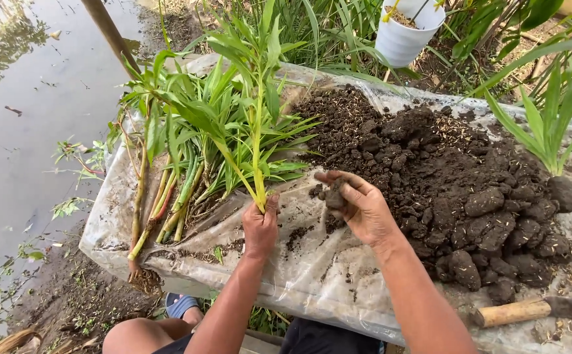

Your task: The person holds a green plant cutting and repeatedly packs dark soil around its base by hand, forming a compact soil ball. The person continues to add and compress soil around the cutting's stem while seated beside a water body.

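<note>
seedling (258,124) in left hand (260,229), upright

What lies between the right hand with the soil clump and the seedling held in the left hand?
Nothing visible does. The right hand holds a soil clump just beside the seedling that the left hand grips at its base. Only bare plastic sheet with a few soil crumbs lies in the gap.

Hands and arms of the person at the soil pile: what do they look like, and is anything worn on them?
Both arms are bare to past the elbow: no sleeves, gloves, watch or rings show. The left hand and the right hand are smeared with dark soil, with crumbs stuck on the right hand's fingers. The forearms look lean.
</note>
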